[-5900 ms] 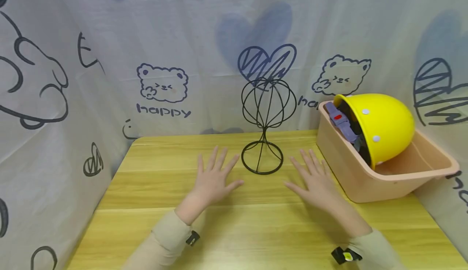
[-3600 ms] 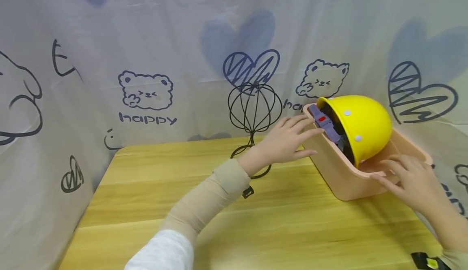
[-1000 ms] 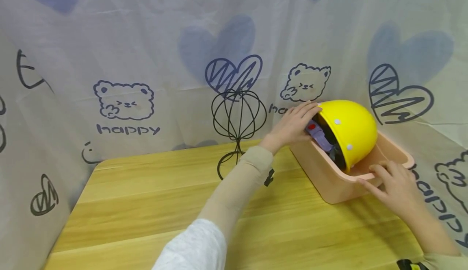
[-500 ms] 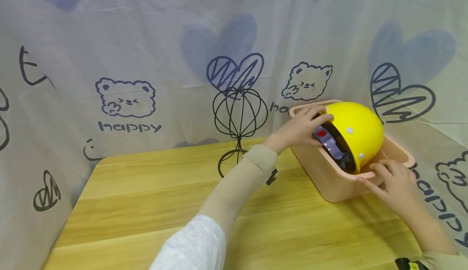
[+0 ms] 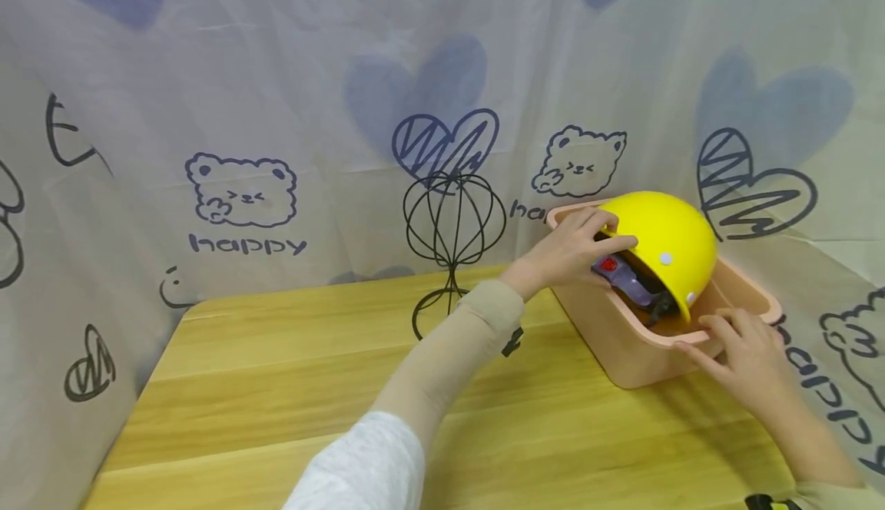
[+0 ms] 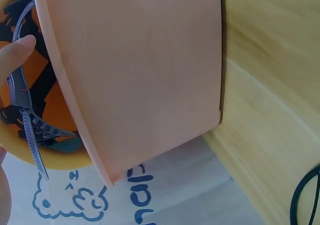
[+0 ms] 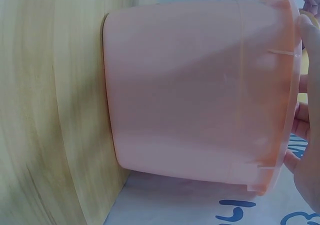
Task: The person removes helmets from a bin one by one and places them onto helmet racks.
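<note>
The edge of the yellow helmet is held by the left hand, with the fingers bent over it. The helmet is found just to the right of that hand, tipped over, partly inside the pink box and partly above it. Whether the bottom of the box is touched by the helmet cannot be told. Just below the left hand's fingers, a purple strap with a red button is seen at the helmet's open side. In the left wrist view, black bands are seen inside the helmet, near the tip of a thumb or finger. The end of the box's rim is held by the right hand, with the fingers bent over it. The box is carried by the wooden tabletop, which is spread out below both hands. To the left of the left hand, a black wire stand is set upright on the tabletop, and its round foot is partly hidden by the left arm. Behind both hands, a pale cloth is hung, with bears, hearts and words drawn on it.
</note>
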`<state>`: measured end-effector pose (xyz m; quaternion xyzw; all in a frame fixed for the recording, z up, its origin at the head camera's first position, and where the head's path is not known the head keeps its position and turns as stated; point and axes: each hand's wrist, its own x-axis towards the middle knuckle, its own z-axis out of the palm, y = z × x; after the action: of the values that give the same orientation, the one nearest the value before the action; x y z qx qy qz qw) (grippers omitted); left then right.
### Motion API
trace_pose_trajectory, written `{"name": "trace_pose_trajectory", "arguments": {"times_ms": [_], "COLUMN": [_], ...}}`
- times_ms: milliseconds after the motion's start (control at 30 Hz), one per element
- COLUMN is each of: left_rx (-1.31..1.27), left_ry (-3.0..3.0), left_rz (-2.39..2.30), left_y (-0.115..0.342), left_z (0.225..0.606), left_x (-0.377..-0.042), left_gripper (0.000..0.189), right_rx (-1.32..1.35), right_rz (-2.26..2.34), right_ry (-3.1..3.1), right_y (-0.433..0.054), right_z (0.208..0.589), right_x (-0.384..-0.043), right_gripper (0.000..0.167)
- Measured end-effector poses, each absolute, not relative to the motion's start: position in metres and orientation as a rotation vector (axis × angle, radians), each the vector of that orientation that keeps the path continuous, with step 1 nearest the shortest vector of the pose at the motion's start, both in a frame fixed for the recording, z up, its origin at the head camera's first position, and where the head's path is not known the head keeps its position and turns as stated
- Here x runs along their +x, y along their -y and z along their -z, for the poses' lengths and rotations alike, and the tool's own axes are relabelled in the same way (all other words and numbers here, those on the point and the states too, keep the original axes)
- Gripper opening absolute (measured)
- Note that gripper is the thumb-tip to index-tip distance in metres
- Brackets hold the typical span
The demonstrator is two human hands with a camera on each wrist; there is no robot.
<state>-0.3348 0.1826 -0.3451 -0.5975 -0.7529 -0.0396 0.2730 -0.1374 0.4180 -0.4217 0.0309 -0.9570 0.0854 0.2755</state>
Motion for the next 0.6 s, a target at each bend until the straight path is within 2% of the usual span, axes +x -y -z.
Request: {"name": "trace_pose_trajectory", "arguments": {"times_ms": [333, 600], "left_rx": [-1.558, -1.55], "left_ry": [1.942, 1.993], "left_rz": [-0.008, -0.054], "left_y": [-0.174, -0.166], "left_z": [0.331, 0.318], "left_x": [-0.33, -0.326], "left_gripper": [0.056, 0.061], "right_rx": [0.088, 0.112], "right_rz": [-0.226, -0.23], "right_ry": [2.56, 2.529], "right_y": [-0.416, -0.416], "right_z": [0.42, 0.422], "right_x": [-0.137, -0.137], "right_gripper": [0.056, 0.055]}}
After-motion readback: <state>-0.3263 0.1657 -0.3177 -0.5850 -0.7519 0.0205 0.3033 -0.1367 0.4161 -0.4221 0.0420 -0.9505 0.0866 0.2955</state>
